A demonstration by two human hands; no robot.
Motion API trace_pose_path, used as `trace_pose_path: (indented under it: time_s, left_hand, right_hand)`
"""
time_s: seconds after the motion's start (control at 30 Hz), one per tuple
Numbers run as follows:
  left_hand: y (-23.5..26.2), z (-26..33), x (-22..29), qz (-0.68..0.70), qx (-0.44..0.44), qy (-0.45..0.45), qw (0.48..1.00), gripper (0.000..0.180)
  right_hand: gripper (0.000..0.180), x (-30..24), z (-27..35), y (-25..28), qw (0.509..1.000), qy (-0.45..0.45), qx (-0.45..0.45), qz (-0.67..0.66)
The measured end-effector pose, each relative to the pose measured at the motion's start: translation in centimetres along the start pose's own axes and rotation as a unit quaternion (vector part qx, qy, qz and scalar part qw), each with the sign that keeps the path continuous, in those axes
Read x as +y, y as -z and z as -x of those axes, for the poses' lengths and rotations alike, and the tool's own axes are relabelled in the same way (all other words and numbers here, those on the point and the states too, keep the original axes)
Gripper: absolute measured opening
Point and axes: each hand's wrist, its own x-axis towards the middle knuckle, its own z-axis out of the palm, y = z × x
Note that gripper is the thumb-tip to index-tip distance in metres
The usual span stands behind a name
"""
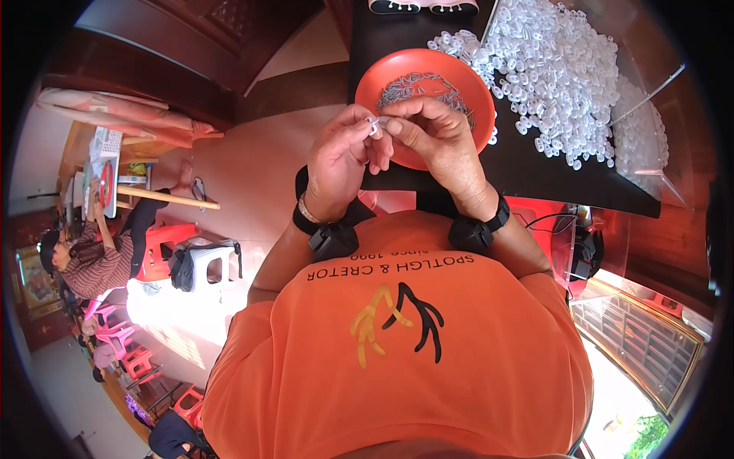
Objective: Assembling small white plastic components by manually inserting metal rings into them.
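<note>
My left hand (342, 153) is closed, pinching a small white plastic piece (374, 127) with a hole in it between thumb and fingertips. Directly against it, my right hand (446, 149) is closed too, with thumb and forefinger on a small grey metal pin (385, 122) that meets the white piece. Most of the pin is hidden by the fingers. Both hands are raised over the near part of a round orange plate (369, 74). On that plate lie many loose grey metal pins (417, 86), like thin screws or nails; their exact kind is too small to tell.
A large heap of white plastic pieces (547, 69) covers the right of the dark table (569, 180), beside a clear panel. Shoes (424, 6) stand at its far edge. Off to the left, another person (95, 256) sits at a separate table, near red stools (157, 249).
</note>
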Motion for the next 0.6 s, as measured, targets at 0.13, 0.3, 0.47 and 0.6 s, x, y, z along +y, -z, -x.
trace_pose_path:
  time_s: [0.13,0.3,0.47,0.6]
  left_hand:
    - [-0.2,0.2,-0.2,0.003,-0.010,0.007,1.000,0.018]
    - [-0.2,0.1,-0.6,0.036,-0.011,0.001,0.999,0.017]
    - [-0.3,0.1,-0.8,0.053,-0.006,0.002,0.999,0.019]
    - [0.1,0.0,-0.6,0.025,-0.003,-0.010,1.000,0.019]
  right_hand:
    - [0.014,0.5,0.1,0.3,0.998,0.008,-0.046,-0.040]
    - [0.017,0.0,0.4,0.1,0.995,-0.019,-0.040,-0.094]
    - [0.022,-1.7,0.7,0.2,0.998,-0.063,-0.028,-0.010]
    - [0.025,-1.6,0.8,1.1,0.973,0.041,-0.043,0.222]
